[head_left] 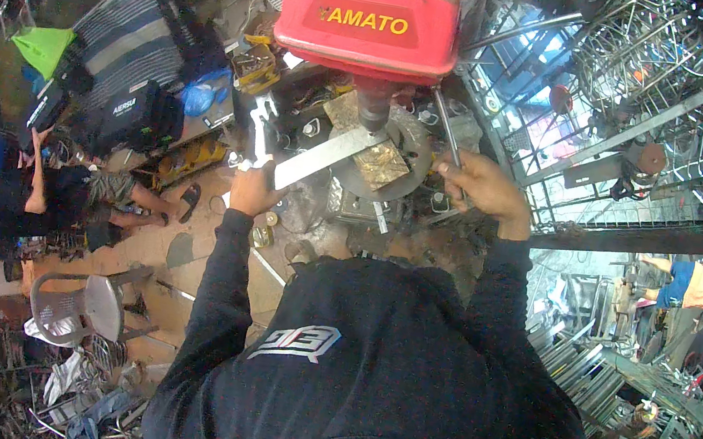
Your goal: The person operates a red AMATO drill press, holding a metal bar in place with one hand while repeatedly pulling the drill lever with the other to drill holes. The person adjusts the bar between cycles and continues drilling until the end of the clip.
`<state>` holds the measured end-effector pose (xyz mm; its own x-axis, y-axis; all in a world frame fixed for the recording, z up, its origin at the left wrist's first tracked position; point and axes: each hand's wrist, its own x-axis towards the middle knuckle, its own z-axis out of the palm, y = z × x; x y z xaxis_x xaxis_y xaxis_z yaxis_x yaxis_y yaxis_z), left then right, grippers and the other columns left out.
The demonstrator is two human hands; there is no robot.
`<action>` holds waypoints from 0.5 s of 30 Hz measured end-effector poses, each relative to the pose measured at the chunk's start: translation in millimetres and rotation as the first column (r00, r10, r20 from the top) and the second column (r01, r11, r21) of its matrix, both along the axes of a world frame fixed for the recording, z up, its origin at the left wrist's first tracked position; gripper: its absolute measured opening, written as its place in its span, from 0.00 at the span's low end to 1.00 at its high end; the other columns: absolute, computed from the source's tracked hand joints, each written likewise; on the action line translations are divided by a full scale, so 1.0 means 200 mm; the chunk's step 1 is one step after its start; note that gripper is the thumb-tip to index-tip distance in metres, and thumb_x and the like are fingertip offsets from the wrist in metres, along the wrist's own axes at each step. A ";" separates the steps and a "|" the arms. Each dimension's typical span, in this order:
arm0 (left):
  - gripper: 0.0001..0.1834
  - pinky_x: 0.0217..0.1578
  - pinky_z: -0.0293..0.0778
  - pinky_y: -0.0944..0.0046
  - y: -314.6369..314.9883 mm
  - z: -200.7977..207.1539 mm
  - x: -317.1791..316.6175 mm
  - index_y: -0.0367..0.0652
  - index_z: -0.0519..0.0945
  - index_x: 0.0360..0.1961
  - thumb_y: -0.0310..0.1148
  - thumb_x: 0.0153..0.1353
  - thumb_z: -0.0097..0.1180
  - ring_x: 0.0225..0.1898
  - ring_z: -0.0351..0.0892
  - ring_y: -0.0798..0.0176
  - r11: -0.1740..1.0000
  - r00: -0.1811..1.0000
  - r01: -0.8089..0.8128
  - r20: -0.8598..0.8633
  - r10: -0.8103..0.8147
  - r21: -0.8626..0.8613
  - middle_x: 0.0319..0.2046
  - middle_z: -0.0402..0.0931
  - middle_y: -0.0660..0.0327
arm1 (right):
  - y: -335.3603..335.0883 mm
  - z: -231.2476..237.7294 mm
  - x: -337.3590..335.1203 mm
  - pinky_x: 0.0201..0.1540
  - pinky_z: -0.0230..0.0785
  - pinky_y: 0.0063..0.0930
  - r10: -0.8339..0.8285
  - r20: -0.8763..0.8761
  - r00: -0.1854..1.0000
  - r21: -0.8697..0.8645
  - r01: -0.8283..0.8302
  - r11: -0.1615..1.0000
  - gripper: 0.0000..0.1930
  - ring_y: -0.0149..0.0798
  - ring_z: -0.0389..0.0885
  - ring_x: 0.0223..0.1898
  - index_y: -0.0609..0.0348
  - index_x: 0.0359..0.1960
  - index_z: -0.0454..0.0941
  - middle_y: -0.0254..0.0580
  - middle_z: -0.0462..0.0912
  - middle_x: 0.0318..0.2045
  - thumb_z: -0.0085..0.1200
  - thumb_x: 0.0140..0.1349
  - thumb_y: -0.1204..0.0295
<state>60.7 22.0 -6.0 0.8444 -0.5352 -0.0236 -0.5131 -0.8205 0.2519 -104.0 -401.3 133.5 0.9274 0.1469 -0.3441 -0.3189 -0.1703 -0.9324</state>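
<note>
My left hand [255,189] is closed on the near end of a flat metal bar [319,161]. The bar slants up to the right, its far end under the chuck [373,113] of a red drill press [372,2]. Beneath that end lies a worn wooden block [382,167] on the round press table [419,152]. On the right, the fingers of my right hand [487,189] curl around the lower end of the press's lever [447,126]. Whether the drill bit touches the bar is too small to tell. A bright, glaring metal piece [261,127] stands just beyond my left hand.
Yellow bins [256,67] stand at the back left. A person [26,186] sits at far left, near a grey plastic chair [100,307]. Wire racks [653,56] and metal tubes [584,376] crowd the right, where another person [699,288] bends over.
</note>
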 end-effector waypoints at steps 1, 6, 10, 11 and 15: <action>0.29 0.38 0.78 0.44 0.00 0.00 0.00 0.44 0.80 0.45 0.55 0.50 0.67 0.34 0.84 0.41 1.000 1.000 -0.019 -0.015 0.020 0.021 0.30 0.83 0.47 | 0.02 -0.05 0.01 0.25 0.67 0.26 -0.065 -0.072 0.995 -0.096 0.058 0.994 0.16 0.28 0.77 0.23 0.56 0.50 0.77 0.33 0.79 0.25 0.50 0.75 0.57; 0.28 0.39 0.76 0.43 0.00 -0.01 0.00 0.44 0.78 0.43 0.56 0.52 0.66 0.32 0.83 0.40 1.000 1.000 0.013 0.005 -0.013 -0.008 0.27 0.82 0.48 | -0.10 -0.36 0.23 0.40 0.76 0.37 -0.109 0.215 0.970 -0.548 0.212 0.809 0.25 0.40 0.84 0.34 0.54 0.62 0.73 0.42 0.84 0.32 0.50 0.73 0.50; 0.29 0.38 0.77 0.44 -0.01 -0.03 0.01 0.43 0.79 0.46 0.52 0.50 0.68 0.33 0.84 0.40 1.000 1.000 0.014 -0.002 -0.014 0.000 0.28 0.83 0.47 | -0.29 -0.48 0.53 0.42 0.75 0.34 0.154 0.503 0.851 -0.748 0.339 0.570 0.29 0.38 0.84 0.40 0.64 0.52 0.77 0.44 0.84 0.35 0.53 0.69 0.46; 0.29 0.39 0.78 0.44 -0.01 -0.03 0.01 0.44 0.79 0.47 0.50 0.49 0.69 0.33 0.84 0.40 0.999 0.999 0.033 0.010 -0.034 0.020 0.27 0.83 0.48 | -0.30 -0.47 0.56 0.41 0.75 0.35 0.169 0.437 0.883 -0.788 0.285 0.546 0.29 0.39 0.85 0.38 0.64 0.49 0.78 0.44 0.85 0.34 0.53 0.69 0.46; 0.27 0.39 0.77 0.44 -0.03 -0.01 0.00 0.43 0.79 0.46 0.49 0.49 0.68 0.33 0.83 0.39 0.999 1.000 -0.013 -0.008 0.013 0.030 0.27 0.83 0.47 | -0.10 -0.22 0.38 0.27 0.73 0.37 -0.148 0.133 0.980 -0.631 0.199 0.750 0.28 0.37 0.81 0.18 0.62 0.30 0.79 0.39 0.81 0.17 0.54 0.67 0.44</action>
<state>60.6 16.5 -7.9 0.8510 -0.5232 -0.0459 -0.5004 -0.8343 0.2313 -27.7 -421.3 88.8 0.9401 -0.2493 -0.2325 -0.3408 -0.6817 -0.6474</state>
